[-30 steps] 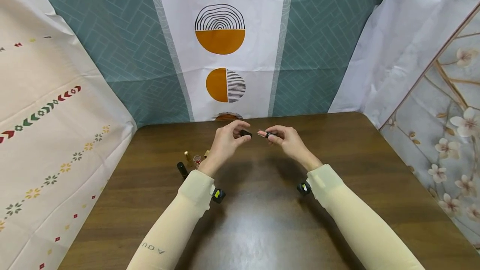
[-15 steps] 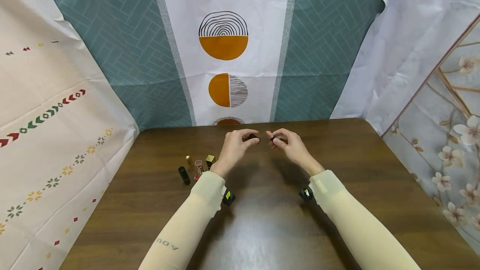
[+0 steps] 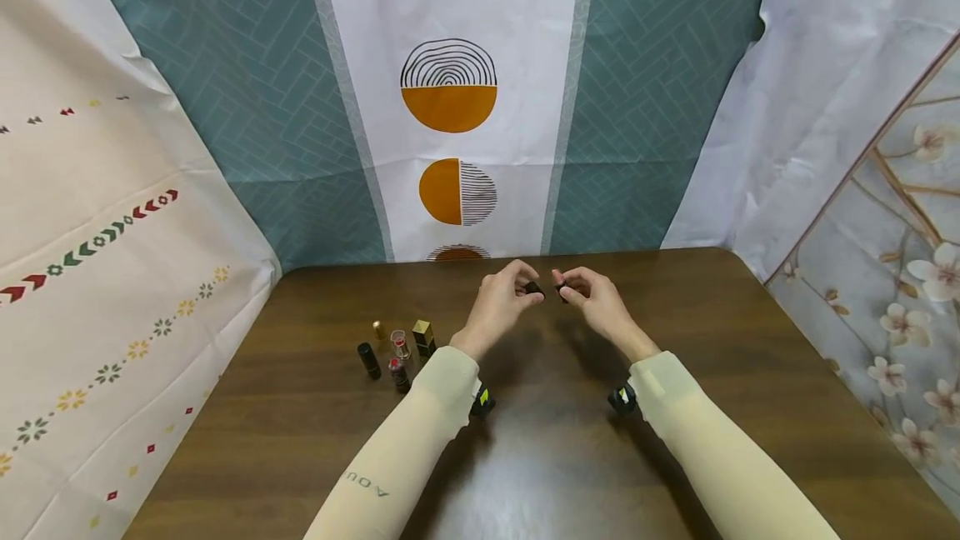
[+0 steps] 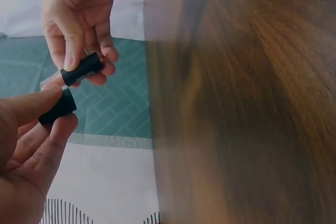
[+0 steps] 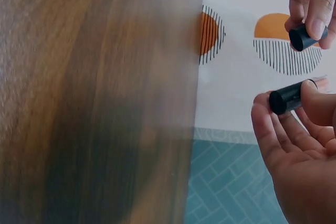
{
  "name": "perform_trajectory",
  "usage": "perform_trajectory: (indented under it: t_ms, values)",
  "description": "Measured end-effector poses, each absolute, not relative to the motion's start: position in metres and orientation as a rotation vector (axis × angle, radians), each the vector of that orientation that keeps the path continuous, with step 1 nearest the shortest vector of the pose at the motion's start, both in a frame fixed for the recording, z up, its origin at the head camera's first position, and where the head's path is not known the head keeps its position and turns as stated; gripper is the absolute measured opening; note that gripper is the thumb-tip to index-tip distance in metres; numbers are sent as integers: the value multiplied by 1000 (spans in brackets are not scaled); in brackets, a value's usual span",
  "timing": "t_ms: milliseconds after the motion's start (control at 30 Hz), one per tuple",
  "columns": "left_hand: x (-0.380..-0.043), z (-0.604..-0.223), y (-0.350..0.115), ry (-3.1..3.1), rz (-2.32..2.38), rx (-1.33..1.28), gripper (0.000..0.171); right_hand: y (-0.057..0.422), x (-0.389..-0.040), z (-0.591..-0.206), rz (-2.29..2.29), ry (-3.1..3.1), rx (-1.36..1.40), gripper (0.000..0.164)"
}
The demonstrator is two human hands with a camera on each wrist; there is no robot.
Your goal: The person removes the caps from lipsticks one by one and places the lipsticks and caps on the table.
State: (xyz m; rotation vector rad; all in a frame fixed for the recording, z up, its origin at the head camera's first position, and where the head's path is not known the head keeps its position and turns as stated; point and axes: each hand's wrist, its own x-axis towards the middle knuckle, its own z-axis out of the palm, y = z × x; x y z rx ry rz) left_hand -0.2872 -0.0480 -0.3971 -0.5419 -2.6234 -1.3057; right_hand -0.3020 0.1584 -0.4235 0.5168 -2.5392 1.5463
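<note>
In the head view my left hand (image 3: 504, 307) pinches a short black lipstick cap (image 3: 533, 289) between thumb and fingers. Just right of it, my right hand (image 3: 600, 307) holds a lipstick (image 5: 289, 98) by its black base. The lipstick's clear, pinkish end (image 5: 321, 83) stands out beyond the right thumb, as the right wrist view shows. Cap and lipstick are apart, both raised above the table. In the left wrist view the cap (image 4: 59, 107) lies close below the lipstick's base (image 4: 83, 70). Fingers partly cover both pieces.
Left of my left forearm, on the brown wooden table (image 3: 300, 440), stand a gold-topped tube (image 3: 378, 330), a black tube (image 3: 369, 361), a clear-capped lipstick (image 3: 401, 345), a dark red-topped tube (image 3: 399, 375) and a gold square-capped tube (image 3: 423, 336). A patterned curtain (image 3: 480, 148) hangs behind.
Both hands have shifted right, and the gap between cap and lipstick has narrowed. The lipstick has turned from pointing left to pointing more upward. More of the standing tubes shows beside my left forearm.
</note>
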Motion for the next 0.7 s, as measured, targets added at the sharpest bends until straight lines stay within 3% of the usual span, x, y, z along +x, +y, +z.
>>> perform_trajectory:
  t_ms: [367, 700]
  values:
    - [-297, -412, -41, -2658, -1195, -541, 23, 170, -307, -431, 1580, -2600, 440, 30]
    - [-305, -428, -28, -2688, -1186, -552, 28, 177, -314, -439, 1538, -2627, 382, 26]
